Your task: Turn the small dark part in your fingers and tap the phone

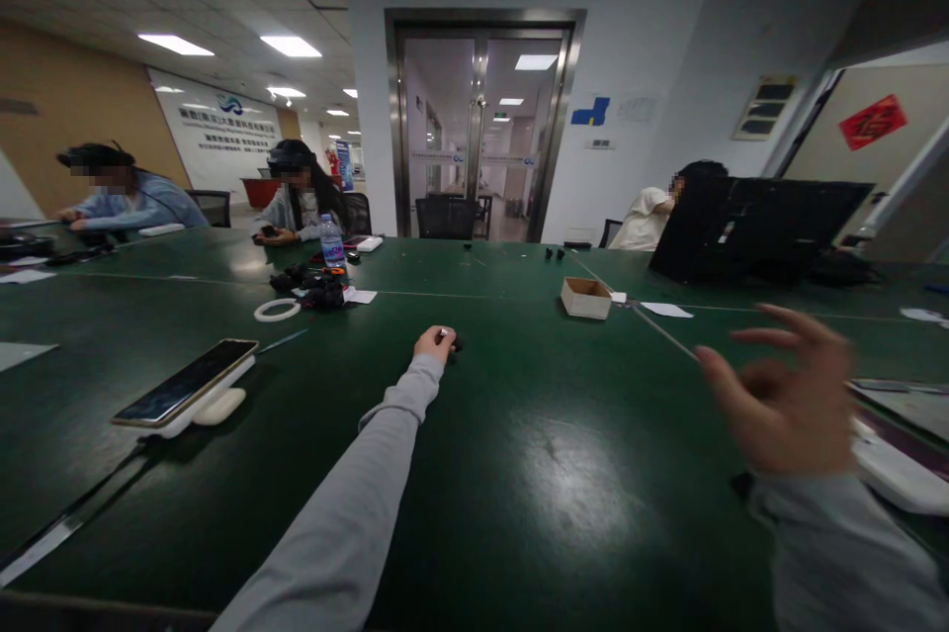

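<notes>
Green table [511,365] spreads before us in the head view. On it, we curl our left hand [434,344] nearly closed, with a small dark object [458,344] right at its fingers; we cannot tell whether we grip it. We raise our blurred right hand [805,400], empty, thumb and fingers apart. An open box [585,304] sits beyond, between our hands; a phone [185,383] lies at left.

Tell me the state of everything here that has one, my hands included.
Left hand, fingers curled, contents unclear
Right hand, raised, open
Small box, open at top
Bottle, upright
Nearest phone, screen dark
Glass doors, closed
Ceiling lights, lit
</notes>
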Demonstrator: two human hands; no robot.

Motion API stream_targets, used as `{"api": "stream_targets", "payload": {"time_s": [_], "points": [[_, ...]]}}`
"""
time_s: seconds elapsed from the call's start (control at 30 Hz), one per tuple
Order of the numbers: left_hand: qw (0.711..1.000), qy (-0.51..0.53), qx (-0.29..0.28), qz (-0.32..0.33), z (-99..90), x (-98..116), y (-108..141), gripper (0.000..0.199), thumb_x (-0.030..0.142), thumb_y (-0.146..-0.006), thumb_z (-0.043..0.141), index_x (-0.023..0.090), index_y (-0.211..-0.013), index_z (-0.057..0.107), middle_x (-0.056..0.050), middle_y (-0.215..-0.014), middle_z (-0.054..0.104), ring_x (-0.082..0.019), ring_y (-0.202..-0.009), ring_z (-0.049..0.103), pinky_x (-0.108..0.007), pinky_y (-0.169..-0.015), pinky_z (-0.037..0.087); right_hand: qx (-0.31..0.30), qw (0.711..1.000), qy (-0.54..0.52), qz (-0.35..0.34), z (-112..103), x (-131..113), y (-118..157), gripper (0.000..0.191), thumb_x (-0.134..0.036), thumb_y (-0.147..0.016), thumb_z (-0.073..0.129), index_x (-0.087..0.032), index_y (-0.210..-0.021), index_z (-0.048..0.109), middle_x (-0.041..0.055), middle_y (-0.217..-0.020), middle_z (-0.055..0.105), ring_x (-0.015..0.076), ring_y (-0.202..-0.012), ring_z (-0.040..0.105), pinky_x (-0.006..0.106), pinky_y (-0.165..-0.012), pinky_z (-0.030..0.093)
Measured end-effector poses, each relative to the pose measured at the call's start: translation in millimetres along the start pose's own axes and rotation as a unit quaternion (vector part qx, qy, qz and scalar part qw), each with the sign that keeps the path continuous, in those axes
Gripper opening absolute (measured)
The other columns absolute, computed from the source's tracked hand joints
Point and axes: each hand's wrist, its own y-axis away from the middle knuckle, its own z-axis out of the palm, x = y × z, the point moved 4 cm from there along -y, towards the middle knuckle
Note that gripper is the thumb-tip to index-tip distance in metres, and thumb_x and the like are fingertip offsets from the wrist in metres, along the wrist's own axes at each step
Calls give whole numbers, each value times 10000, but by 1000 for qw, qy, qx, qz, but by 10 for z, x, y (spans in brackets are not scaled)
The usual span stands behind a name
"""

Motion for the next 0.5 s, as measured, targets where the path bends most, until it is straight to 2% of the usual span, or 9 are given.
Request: {"api": "stream_targets", "payload": {"time_s": [0.03, 0.07, 0.1, 0.13, 0.2, 0.27, 0.37, 0.43, 0.5], "points": [[998, 63, 8, -18, 44, -16, -14, 137, 226, -682, 604, 132, -783, 601, -44, -774, 601, -88, -625, 573, -229, -618, 500, -60, 996, -17, -57, 356, -206, -33, 754, -410, -583, 673, -245, -1223, 310, 121, -1130, 484, 81, -484, 499, 233, -411, 448], [992, 119, 18, -33, 83, -32, -27, 139, 227, -684, 606, 127, -779, 600, -51, -789, 603, -86, -642, 576, -226, -630, 501, -135, 986, -40, -85, 756, -354, -57, 647, -413, -636, 632, -248, -1196, 353, 93, -1080, 507, 68, -475, 493, 222, -421, 445], [984, 167, 30, -46, 115, -49, -39, 141, 230, -685, 608, 123, -776, 598, -57, -802, 605, -85, -655, 577, -226, -643, 501, -208, 973, -66, -75, 1170, -432, -78, 585, -416, -663, 611, -246, -1172, 379, 76, -1026, 521, 62, -460, 494, 218, -416, 441], [977, 204, 40, -55, 138, -66, -49, 142, 233, -684, 611, 122, -771, 597, -60, -811, 607, -83, -663, 578, -228, -656, 500, -285, 954, -90, -34, 1584, -448, -91, 577, -420, -667, 611, -242, -1163, 375, 67, -977, 530, 62, -440, 497, 218, -395, 434], [966, 244, 52, -61, 154, -94, -65, 141, 228, -673, 623, 121, -760, 595, -58, -812, 609, -81, -669, 578, -234, -673, 497, -412, 896, -139, 96, 2314, -366, -79, 558, -448, -708, 568, -230, -1167, 337, 49, -868, 543, 76, -404, 510, 230, -366, 430], [966, 249, 48, -53, 133, -108, -76, 154, 221, -649, 642, 119, -755, 595, -50, -793, 610, -85, -671, 577, -240, -681, 495, -461, 842, -201, 193, 2839, -267, -41, 491, -487, -781, 453, -214, -1164, 314, 39, -788, 547, 98, -404, 537, 251, -373, 444], [972, 228, 40, -35, 56, -108, -85, 187, 232, -624, 657, 117, -758, 596, -41, -763, 610, -95, -672, 578, -255, -688, 494, -440, 799, -341, 226, 3283, -218, 31, 308, -377, -854, 385, -211, -1112, 354, 3, -704, 550, 91, -416, 551, 238, -413, 461], [977, 210, 31, -32, 15, -104, -84, 201, 244, -614, 661, 115, -753, 596, -41, -752, 610, -100, -662, 578, -265, -686, 494, -414, 776, -416, 229, 3421, -201, 98, 183, -260, -865, 392, -188, -1031, 421, -15, -635, 546, 80, -429, 557, 213, -439, 468], [980, 198, 10, -34, 6, -102, -77, 207, 245, -606, 664, 115, -753, 596, -41, -747, 607, -101, -653, 577, -270, -682, 495, -384, 766, -458, 236, 3476, -155, 143, 121, -182, -852, 410, -163, -957, 467, -25, -563, 537, 80, -435, 563, 197, -451, 473]]}}
